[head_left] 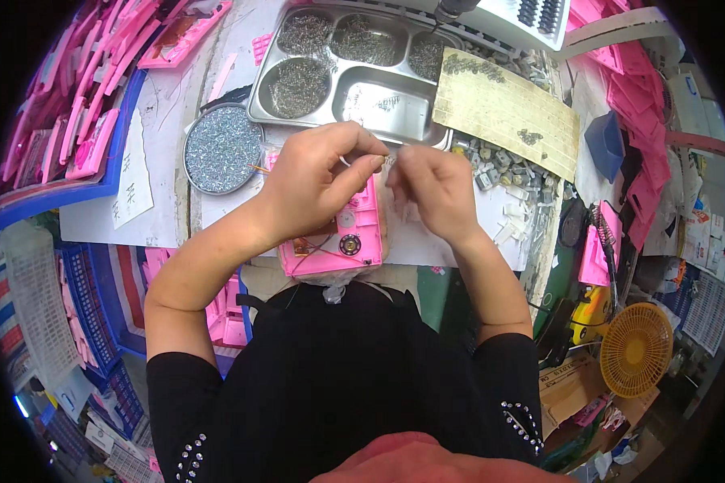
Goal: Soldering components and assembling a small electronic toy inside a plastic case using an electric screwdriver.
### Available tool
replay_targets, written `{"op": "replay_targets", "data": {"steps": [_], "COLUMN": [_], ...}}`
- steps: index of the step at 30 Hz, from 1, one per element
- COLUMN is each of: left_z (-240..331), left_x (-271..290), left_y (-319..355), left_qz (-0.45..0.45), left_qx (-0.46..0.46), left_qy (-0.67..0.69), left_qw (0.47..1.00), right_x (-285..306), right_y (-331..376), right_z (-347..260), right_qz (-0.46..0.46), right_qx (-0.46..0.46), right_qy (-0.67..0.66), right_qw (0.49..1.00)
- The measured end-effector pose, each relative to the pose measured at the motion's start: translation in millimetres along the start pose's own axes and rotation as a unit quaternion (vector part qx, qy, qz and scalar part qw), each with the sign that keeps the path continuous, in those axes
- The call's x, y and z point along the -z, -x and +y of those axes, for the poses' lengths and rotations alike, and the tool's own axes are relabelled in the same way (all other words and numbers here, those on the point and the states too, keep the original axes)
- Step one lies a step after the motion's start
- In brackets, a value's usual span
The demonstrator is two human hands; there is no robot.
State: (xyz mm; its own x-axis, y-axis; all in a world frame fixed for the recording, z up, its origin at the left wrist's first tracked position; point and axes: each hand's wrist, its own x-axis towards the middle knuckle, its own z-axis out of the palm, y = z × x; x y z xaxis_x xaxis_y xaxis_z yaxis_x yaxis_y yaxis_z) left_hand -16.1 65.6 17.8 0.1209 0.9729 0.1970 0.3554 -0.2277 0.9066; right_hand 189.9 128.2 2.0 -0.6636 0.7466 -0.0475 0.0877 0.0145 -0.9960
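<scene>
My left hand (310, 177) is closed in a pinch, thumb against forefinger, above the near edge of a steel compartment tray (254, 109). Whatever sits between those fingertips is too small to name. Close beside it, my right hand (437, 191) has its fingers curled inward, the tips almost meeting the left ones; what it holds, if anything, is hidden. Below both hands lies a pink plastic housing (322, 262), partly covered by my left hand. A round black part (350, 245) and thin wires sit inside it. Small dark metal pieces (296, 87) fill several tray compartments.
To the left stands a round tin of silvery screws (221, 149). A yellowish card (511, 109) with small metal pieces overlaps the tray's right side, beside loose grey-and-white parts (495, 173). Pink housings (64, 121) fill a blue bin at far left. A tool tip (451, 10) hangs above.
</scene>
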Motion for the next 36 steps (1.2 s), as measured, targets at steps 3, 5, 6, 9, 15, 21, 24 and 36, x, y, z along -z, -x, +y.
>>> {"op": "replay_targets", "data": {"steps": [3,5,6,9,15,21,24,36], "left_z": [1.3,1.9,1.6,5.1,4.6,4.3,-2.7,-78.8], "left_x": [0.1,0.9,0.9,1.1,-4.2,1.8,11.3,69.4], "left_y": [0.2,-0.3,-1.0,-1.8,3.3,2.0,-3.1,-40.2], "left_qz": [0.023,0.025,0.026,0.018,0.016,0.036,0.036,0.056], "left_qx": [-0.047,-0.040,-0.026,-0.015,-0.017,-0.027,0.021,0.016], "left_qy": [-0.039,-0.027,-0.014,-0.001,-0.008,-0.019,-0.022,-0.252], "left_qw": [0.998,0.999,0.999,1.000,1.000,0.999,0.999,0.966], "right_x": [10.8,12.1,4.7,-17.9,-5.6,7.0,18.1,73.2], "right_y": [-2.1,-1.7,-3.0,-6.5,-0.7,-1.8,-6.3,-28.1], "right_z": [-2.3,0.5,1.8,7.8,-0.1,4.4,5.1,7.9], "right_qz": [-0.063,-0.052,0.001,0.099,-0.021,-0.003,0.083,0.022], "right_qx": [-0.156,-0.150,-0.038,0.181,-0.135,-0.068,0.104,0.032], "right_qy": [-0.198,-0.174,-0.075,0.098,-0.226,-0.127,0.193,0.577], "right_qw": [0.966,0.972,0.996,0.974,0.965,0.990,0.972,0.816]}}
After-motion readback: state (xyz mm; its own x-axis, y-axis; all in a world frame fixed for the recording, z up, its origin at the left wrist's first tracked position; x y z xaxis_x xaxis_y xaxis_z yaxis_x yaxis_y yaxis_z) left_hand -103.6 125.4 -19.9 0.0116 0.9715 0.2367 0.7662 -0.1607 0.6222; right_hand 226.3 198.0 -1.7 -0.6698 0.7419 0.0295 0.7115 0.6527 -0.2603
